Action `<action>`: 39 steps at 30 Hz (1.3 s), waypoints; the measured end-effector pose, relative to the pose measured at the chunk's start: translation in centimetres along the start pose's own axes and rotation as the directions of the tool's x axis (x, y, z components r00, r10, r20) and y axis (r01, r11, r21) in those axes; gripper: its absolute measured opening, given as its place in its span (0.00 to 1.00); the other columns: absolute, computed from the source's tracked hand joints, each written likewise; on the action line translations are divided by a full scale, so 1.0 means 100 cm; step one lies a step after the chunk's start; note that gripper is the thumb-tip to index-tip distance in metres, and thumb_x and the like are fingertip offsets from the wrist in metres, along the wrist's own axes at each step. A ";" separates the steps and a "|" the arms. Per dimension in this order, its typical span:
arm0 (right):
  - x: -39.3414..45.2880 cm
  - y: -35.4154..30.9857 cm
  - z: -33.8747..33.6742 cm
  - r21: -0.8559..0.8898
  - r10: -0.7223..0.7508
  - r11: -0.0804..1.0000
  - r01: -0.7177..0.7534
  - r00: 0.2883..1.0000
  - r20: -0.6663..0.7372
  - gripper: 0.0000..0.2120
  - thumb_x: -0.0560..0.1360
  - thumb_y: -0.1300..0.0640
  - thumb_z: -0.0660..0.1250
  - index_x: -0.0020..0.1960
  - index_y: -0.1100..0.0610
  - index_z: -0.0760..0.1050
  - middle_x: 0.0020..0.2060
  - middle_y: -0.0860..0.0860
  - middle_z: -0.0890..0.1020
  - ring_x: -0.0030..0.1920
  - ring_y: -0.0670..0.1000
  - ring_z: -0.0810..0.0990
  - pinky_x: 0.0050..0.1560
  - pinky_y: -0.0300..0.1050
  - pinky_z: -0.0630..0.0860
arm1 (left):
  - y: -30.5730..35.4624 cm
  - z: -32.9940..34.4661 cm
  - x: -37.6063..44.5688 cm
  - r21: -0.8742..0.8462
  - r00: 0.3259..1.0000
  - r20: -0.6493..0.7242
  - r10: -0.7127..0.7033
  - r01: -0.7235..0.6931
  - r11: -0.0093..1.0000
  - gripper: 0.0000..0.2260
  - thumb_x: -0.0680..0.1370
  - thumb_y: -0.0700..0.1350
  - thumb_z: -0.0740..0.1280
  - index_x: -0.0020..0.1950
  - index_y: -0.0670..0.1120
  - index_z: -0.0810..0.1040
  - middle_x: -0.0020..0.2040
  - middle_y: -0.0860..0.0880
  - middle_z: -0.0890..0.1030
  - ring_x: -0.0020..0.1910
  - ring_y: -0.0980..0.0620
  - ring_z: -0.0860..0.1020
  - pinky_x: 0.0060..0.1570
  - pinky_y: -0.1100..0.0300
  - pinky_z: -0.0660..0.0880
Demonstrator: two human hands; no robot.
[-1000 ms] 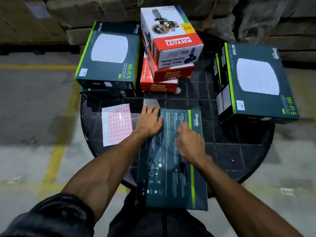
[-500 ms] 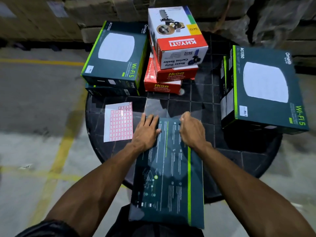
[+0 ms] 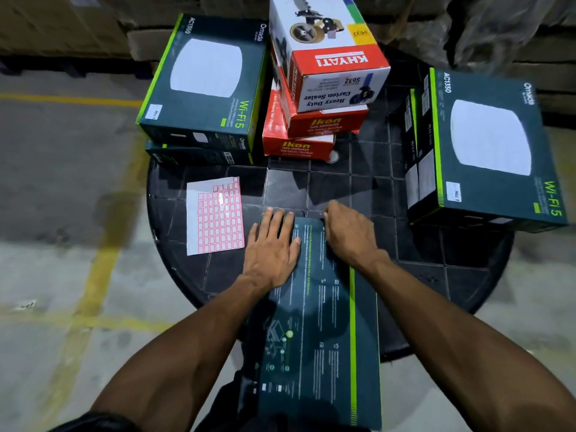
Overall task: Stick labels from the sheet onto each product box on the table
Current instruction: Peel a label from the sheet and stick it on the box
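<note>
Both hands press on the far end of a dark Omada box (image 3: 314,322) lying back-side up across the near edge of the round black table (image 3: 436,275): the left hand (image 3: 272,244) lies flat with fingers spread, gripping nothing, and the right hand (image 3: 350,233) curls over the box's far edge. Left of them the label sheet (image 3: 215,215) lies flat. Behind it two Wi-Fi 5 boxes (image 3: 205,85) are stacked, then the red Ikon boxes (image 3: 299,145) under a Khyati carton sealer box (image 3: 327,57), and another Wi-Fi 5 box (image 3: 486,148) at far right.
</note>
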State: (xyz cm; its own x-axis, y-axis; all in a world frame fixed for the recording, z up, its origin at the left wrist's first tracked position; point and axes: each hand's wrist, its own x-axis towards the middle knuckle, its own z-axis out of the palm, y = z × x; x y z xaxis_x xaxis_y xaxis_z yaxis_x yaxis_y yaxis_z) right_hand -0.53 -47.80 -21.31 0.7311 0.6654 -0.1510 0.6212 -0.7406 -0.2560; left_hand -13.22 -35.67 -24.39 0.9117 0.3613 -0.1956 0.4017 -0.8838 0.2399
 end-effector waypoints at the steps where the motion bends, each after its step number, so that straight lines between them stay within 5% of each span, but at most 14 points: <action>1: 0.001 -0.001 0.000 -0.010 0.000 1.000 0.000 1.000 0.005 0.04 0.82 0.59 0.56 0.47 0.55 0.66 0.41 0.53 0.78 0.39 0.56 0.77 0.43 0.55 0.77 | 0.000 0.001 0.000 -0.002 1.000 -0.005 0.000 0.000 1.000 0.28 0.81 0.57 0.43 0.79 0.47 0.51 0.79 0.46 0.54 0.78 0.46 0.48 0.75 0.45 0.52; 9: 0.007 -0.007 0.000 -0.092 -0.047 0.995 0.049 0.999 0.018 0.03 0.81 0.58 0.56 0.51 0.56 0.68 0.45 0.54 0.79 0.41 0.57 0.79 0.37 0.49 0.71 | -0.001 0.002 0.000 -0.015 1.000 -0.020 0.008 -0.009 1.000 0.27 0.82 0.56 0.46 0.79 0.46 0.52 0.79 0.45 0.54 0.78 0.46 0.48 0.75 0.46 0.53; 14: 0.008 -0.013 0.000 -0.120 -0.056 0.991 0.060 0.997 0.044 0.03 0.81 0.59 0.56 0.52 0.56 0.67 0.46 0.55 0.80 0.43 0.57 0.79 0.42 0.53 0.76 | -0.001 0.001 0.000 -0.033 1.000 -0.008 0.001 -0.001 0.999 0.26 0.83 0.55 0.48 0.79 0.46 0.52 0.79 0.46 0.53 0.79 0.47 0.46 0.76 0.47 0.51; 19: 0.008 -0.013 0.003 -0.166 -0.088 0.982 0.092 0.996 0.034 0.03 0.80 0.60 0.57 0.53 0.57 0.68 0.48 0.55 0.79 0.45 0.59 0.79 0.39 0.50 0.68 | -0.002 0.002 0.000 -0.028 1.000 0.002 -0.002 0.002 1.000 0.27 0.83 0.56 0.47 0.79 0.46 0.51 0.79 0.46 0.53 0.79 0.47 0.46 0.76 0.47 0.51; 39: 0.002 -0.003 0.012 -0.146 -0.196 0.971 0.187 0.980 -0.045 0.06 0.77 0.59 0.65 0.54 0.57 0.73 0.48 0.55 0.78 0.45 0.58 0.79 0.41 0.49 0.67 | -0.002 0.004 0.001 -0.033 1.000 -0.020 -0.003 0.003 0.999 0.27 0.82 0.56 0.48 0.79 0.46 0.52 0.79 0.45 0.54 0.79 0.47 0.47 0.75 0.46 0.53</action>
State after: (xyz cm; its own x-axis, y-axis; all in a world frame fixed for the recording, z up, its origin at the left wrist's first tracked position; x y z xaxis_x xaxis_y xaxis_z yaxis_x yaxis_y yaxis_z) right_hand -0.92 -47.39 -22.40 0.6074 0.7925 -0.0544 0.7816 -0.6084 -0.1377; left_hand -13.23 -35.56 -24.82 0.9119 0.3700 -0.1777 0.4068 -0.8726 0.2702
